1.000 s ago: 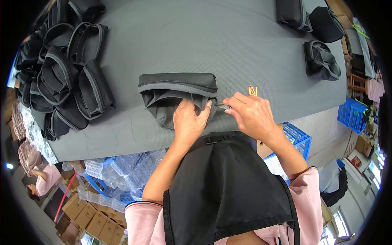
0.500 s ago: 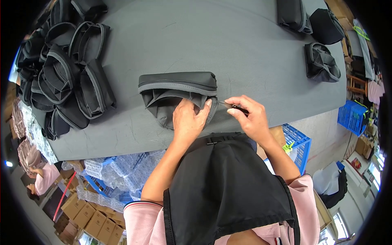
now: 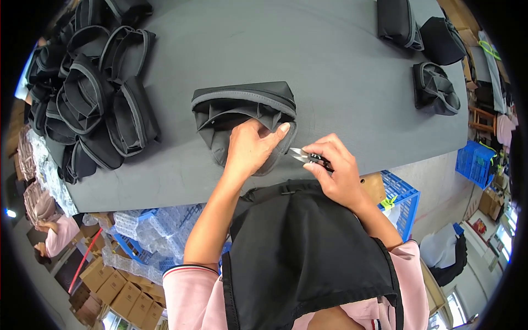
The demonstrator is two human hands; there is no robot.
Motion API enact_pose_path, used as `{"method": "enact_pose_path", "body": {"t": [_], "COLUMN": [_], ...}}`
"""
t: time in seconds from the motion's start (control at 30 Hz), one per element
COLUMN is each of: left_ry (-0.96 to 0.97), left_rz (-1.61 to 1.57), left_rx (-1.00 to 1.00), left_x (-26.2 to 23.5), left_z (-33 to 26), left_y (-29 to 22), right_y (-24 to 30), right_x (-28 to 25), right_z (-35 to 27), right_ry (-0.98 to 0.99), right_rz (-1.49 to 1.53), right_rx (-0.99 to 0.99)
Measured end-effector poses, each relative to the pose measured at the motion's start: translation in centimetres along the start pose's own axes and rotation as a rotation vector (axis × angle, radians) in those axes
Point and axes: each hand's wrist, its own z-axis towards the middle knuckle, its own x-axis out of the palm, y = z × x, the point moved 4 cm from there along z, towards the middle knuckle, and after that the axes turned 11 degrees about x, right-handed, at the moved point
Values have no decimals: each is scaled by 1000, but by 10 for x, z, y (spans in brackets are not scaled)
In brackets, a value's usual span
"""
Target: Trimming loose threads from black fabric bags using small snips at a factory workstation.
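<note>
A black fabric pouch with grey trim (image 3: 242, 107) lies open on the grey table (image 3: 275, 49), near its front edge. My left hand (image 3: 250, 146) presses flat on the pouch's lower part, fingers spread toward its right rim. My right hand (image 3: 335, 168) grips small thread snips (image 3: 305, 157), their metal tips pointing left at the pouch's right edge, just beside my left fingertips. A black apron covers my chest below the hands.
A heap of several similar black pouches (image 3: 88, 93) fills the table's left end. Three more pouches (image 3: 434, 88) sit at the far right. Blue crates (image 3: 399, 198), clear bagged items (image 3: 143, 236) and cardboard boxes (image 3: 110, 286) stand below the table edge. Another person (image 3: 52, 234) is at lower left.
My right hand has moved down and right, away from the pouch's rim, and the snips now show in it. The left hand stays on the pouch.
</note>
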Motion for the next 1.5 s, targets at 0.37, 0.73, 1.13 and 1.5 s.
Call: {"method": "enact_pose_path", "body": {"t": [0.37,0.73,1.13,1.5], "left_ry": [-8,32,85,-206], "left_rz": [-92,-80,-132,119], "left_rx": [-22,49,111,558], "left_x": [4,8,0,-33], "left_z": [0,-2,3,-72], "left_y": [3,0,-1,-48], "right_y": [12,2,10,4], "right_x": [7,4,-4,24], "right_z": [0,-10,-7,21], "right_ry": [-76,-126,6,-100], "right_rz": [-234,-123,44,284], "right_rx": [-279,-223,-140,-126]}}
